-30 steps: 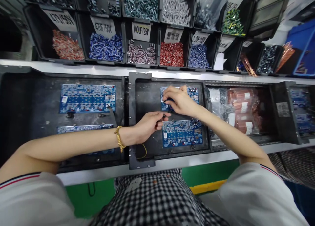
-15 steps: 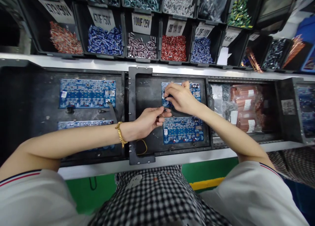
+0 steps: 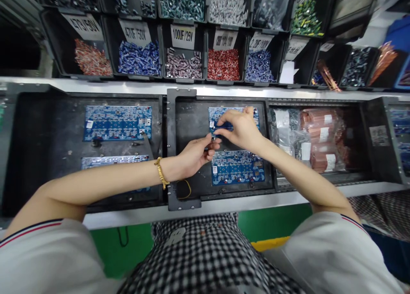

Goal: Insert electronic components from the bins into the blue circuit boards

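My left hand [image 3: 199,154], palm turned up and fingers curled, holds a small dark electronic component [image 3: 214,138] at its fingertips; its exact kind is too small to make out. Just above, my right hand [image 3: 241,129] reaches over the upper blue circuit board [image 3: 233,110], thumb and forefinger apart, with nothing visible between them. Those fingertips are close to the left ones, near the board's left end. Much of this board is hidden by the right hand. Below it, a second blue circuit board [image 3: 237,169] lies flat in the same black tray [image 3: 192,119].
Left of the tray, another black tray [image 3: 48,132] holds two more blue boards [image 3: 118,123]. Bagged copper-coloured parts [image 3: 322,134] lie to the right. Labelled bins of components [image 3: 223,65] line the back above a pale rail [image 3: 128,87]. A thin yellow band [image 3: 188,189] lies by the tray's front.
My right thumb and forefinger, pinched on a small dark part before, have come apart. The left hand stays about where it was, still holding its component. The view has shifted slightly.
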Motion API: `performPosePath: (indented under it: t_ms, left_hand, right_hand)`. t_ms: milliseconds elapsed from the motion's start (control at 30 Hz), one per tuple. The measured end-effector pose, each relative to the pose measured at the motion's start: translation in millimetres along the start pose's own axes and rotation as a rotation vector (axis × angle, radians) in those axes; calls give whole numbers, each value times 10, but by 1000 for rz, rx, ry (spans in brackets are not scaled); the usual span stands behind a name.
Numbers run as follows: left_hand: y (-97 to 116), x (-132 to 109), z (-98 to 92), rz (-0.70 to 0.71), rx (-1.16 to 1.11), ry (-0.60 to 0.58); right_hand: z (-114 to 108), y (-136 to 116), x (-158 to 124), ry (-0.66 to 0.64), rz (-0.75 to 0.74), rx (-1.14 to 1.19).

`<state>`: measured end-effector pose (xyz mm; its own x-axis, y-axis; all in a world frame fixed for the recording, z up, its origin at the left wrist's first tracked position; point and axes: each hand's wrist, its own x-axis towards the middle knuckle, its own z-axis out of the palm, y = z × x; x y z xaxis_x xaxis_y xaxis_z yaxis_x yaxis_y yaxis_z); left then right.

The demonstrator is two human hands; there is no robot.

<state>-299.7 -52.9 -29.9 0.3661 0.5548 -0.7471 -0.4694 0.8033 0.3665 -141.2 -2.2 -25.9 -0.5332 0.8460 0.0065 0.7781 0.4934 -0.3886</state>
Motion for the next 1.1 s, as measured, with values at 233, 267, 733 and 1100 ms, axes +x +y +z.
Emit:
performPosePath:
  t_ms: [233,267,733,1100]
  left_hand:
    - [-197,-71,368,-83,90,-230]
    - [-226,-73,406,-115,120,-237]
    - [-365,99,363,-104,421,-274]
    - [-396,113,381,-125,393,-201]
  right_hand:
    - [-497,-38,-751,-58,11,-125]
    - [-519,32,-871,-48,37,-162]
    - [-223,505,-1307,42,107,-135]
    - [-228,394,-1302,56,98,-218]
